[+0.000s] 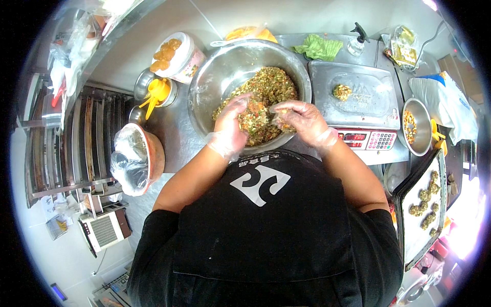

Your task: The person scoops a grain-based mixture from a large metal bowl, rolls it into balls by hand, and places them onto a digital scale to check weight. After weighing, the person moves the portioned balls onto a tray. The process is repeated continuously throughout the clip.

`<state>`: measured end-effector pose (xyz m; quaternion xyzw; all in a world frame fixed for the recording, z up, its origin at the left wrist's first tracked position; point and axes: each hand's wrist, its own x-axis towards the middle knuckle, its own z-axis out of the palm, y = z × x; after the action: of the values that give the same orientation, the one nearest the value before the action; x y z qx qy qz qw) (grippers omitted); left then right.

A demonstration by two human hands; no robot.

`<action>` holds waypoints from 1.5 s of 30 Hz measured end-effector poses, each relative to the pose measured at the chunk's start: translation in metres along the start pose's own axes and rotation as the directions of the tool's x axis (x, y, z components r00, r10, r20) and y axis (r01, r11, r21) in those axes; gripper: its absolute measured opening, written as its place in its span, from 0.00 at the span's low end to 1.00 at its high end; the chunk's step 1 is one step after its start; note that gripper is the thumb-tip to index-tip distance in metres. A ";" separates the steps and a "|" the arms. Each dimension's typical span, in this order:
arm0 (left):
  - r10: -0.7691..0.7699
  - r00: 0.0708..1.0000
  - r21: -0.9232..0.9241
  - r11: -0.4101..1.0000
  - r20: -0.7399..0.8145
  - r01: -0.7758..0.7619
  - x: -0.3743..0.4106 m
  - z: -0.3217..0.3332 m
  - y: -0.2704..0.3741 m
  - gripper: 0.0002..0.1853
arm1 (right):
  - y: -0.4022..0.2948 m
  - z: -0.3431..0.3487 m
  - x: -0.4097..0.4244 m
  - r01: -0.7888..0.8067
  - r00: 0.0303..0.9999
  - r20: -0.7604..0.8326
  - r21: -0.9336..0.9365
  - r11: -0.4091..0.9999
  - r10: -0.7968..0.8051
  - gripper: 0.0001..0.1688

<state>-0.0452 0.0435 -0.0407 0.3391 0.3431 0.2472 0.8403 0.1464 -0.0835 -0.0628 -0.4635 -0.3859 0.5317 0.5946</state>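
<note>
Both my hands wear clear plastic gloves over a large steel bowl (201,103). A chopped nut-and-seed mixture (276,82) is heaped inside it. My left hand (231,126) cups a big loose clump (254,117) of this mixture, orange and green bits showing in it. Across from it, my right hand (307,119) pinches a smaller portion (283,124), partly hidden by the fingers. To the right, one round ball (341,92) of mixture rests on the metal plate of a digital scale (368,107), whose red display is lit.
Balls of mixture lie on a lined baking tray (416,234) at right. Near the scale are a small steel bowl (421,126) of nuts, a spray bottle (356,44) and a green cloth (319,47). Left stand a white tub (188,57) and a plastic-covered bowl (153,153).
</note>
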 end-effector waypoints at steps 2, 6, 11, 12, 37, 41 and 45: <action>-0.021 0.995 -0.004 1.000 -0.098 0.021 -0.001 0.001 -0.001 0.18 | 0.009 -0.011 0.004 -0.002 0.998 0.065 0.028 1.000 0.000 0.20; -0.068 0.993 -0.061 0.996 -0.097 0.062 -0.004 0.000 0.000 0.18 | -0.014 0.001 0.000 -0.235 0.965 0.035 0.554 0.799 0.260 0.29; -0.020 0.992 0.107 0.994 -0.126 0.034 0.000 -0.003 -0.009 0.18 | 0.000 0.001 0.010 -0.121 0.992 -0.015 0.168 0.978 0.125 0.20; -0.011 0.989 0.166 0.986 -0.146 0.035 0.000 -0.005 -0.012 0.18 | -0.005 0.004 0.010 -0.131 0.991 -0.021 0.092 0.987 0.134 0.19; -0.073 0.996 0.403 0.914 0.052 0.046 -0.010 0.011 -0.007 0.20 | -0.013 0.012 0.015 0.030 0.992 0.130 -0.278 0.960 0.006 0.22; -0.097 0.993 0.444 0.894 0.062 0.060 -0.008 0.004 -0.011 0.20 | -0.011 0.016 0.011 0.076 0.994 0.097 -0.243 0.967 -0.054 0.21; -0.071 0.997 0.340 0.938 0.023 0.058 -0.005 0.002 -0.012 0.21 | -0.009 0.009 0.012 0.000 0.992 0.119 0.260 0.966 -0.032 0.25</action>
<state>-0.0446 0.0312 -0.0464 0.4718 0.3766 0.1507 0.7829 0.1422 -0.0702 -0.0518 -0.3453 -0.3524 0.6003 0.6294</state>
